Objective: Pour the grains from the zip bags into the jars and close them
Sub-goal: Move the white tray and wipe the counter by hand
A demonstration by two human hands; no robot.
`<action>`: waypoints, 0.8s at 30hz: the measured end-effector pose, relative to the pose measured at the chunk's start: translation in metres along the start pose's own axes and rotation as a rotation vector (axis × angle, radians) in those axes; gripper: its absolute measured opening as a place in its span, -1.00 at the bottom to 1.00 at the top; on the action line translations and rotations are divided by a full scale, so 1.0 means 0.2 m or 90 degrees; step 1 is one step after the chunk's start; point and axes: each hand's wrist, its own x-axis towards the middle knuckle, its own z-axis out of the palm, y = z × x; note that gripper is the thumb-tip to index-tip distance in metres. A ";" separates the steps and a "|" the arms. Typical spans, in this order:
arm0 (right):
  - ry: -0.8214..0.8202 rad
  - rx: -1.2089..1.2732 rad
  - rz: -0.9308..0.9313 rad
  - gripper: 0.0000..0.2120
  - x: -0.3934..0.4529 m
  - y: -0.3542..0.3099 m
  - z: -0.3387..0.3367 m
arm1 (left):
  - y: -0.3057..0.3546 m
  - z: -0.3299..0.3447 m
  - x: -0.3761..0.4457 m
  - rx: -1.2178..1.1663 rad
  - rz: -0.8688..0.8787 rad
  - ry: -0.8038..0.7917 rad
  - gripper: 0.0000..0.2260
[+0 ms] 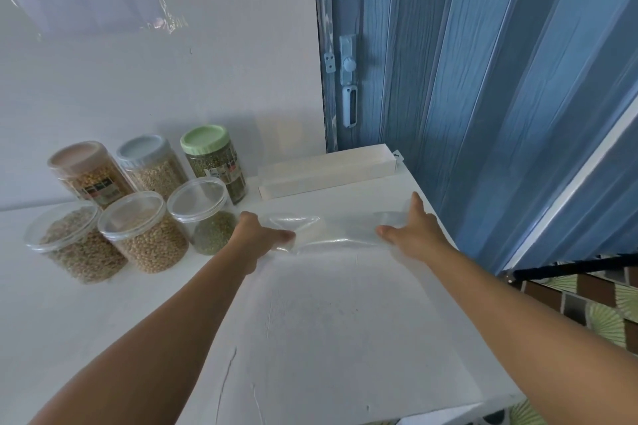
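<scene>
Bag point(331, 233) looks empty: your left hand point(257, 235) grips one end, right hand point(412, 228) lies flat on the other (fingers straight); set it aside on the bench point(328, 321).

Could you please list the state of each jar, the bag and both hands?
Pink-lidded jar: closed, full.
Blue-lidded jar: closed, full.
Green-lidded jar: closed, full.
Three clear-lidded jars: closed.
Zip bag: empty, flat on the table.
Left hand: grips the bag.
Right hand: open, pressing the bag.
</scene>
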 end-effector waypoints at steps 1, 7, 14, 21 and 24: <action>-0.007 0.022 0.002 0.08 0.01 0.01 -0.01 | 0.00 0.01 0.00 -0.023 0.008 0.001 -0.09; -0.029 0.152 -0.020 0.13 0.00 0.07 -0.03 | -0.05 0.05 -0.08 -0.169 0.033 -0.003 0.05; -0.045 0.363 -0.023 0.05 0.03 0.07 -0.08 | 0.04 -0.02 -0.16 -0.365 0.161 -0.055 -0.01; -0.106 0.659 -0.060 -0.22 0.06 -0.12 -0.12 | 0.21 -0.11 -0.06 -0.501 0.180 -0.046 -0.20; -0.047 0.702 -0.094 -0.28 0.09 -0.25 -0.13 | 0.26 -0.13 0.00 -0.497 0.194 -0.075 -0.28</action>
